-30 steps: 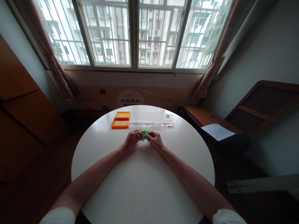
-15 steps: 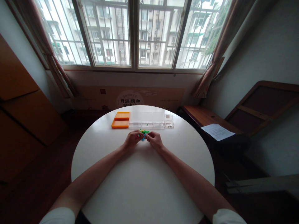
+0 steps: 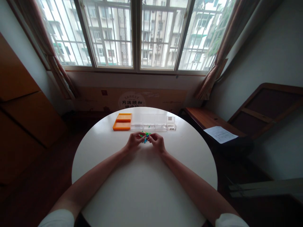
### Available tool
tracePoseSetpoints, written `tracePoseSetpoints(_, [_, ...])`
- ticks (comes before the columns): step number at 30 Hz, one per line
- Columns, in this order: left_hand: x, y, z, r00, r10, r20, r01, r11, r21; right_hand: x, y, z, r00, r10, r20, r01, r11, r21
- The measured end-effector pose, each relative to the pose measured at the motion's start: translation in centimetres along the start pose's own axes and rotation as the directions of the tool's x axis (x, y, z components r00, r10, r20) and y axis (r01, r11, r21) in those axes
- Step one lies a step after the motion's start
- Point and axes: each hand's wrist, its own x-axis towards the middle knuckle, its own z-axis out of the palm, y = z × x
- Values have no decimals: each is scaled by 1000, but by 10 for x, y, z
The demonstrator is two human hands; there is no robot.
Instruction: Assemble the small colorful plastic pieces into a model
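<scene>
On the round white table [image 3: 144, 183], my left hand [image 3: 133, 142] and my right hand [image 3: 156, 142] meet with curled fingers around a small heap of green, blue and yellow pieces [image 3: 145, 136]. Both hands pinch at the pieces; which ones each holds is too small to tell. Just beyond the heap stands a row of clear plastic boxes [image 3: 152, 122], with an orange box [image 3: 122, 121] at its left end and a smaller clear box [image 3: 170, 123] at its right end.
A barred window [image 3: 134, 34] with curtains fills the far wall. A low wooden bench [image 3: 203, 118] with a sheet of paper [image 3: 220, 134] stands to the right. Brown cabinets [image 3: 21, 110] line the left side.
The hands have scarcely moved; fingers shifted slightly over the coloured pieces and the view tilted a little.
</scene>
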Motion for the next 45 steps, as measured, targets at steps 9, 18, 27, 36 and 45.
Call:
tracePoseSetpoints(9, [0,9,9,977,-208,39,209,921,-329,-3,-7,-1,996,-85,6,85,987,-138])
tracePoseSetpoints(18, [-1,7,11,980,-196,21,191,919,-344,-6,-12,0,989,-146,33,149,963,-222])
tracePoseSetpoints(27, [-1,0,9,987,-163,9,159,948,-277,-6,-13,-1,982,-167,84,185,941,-284])
tracePoseSetpoints(36, [-1,4,8,992,-118,38,124,947,-296,-4,-10,-1,992,-117,47,125,958,-258])
tracePoseSetpoints(45, [-2,-1,8,989,-121,85,142,940,-309,-1,-5,-3,995,-96,26,99,968,-231])
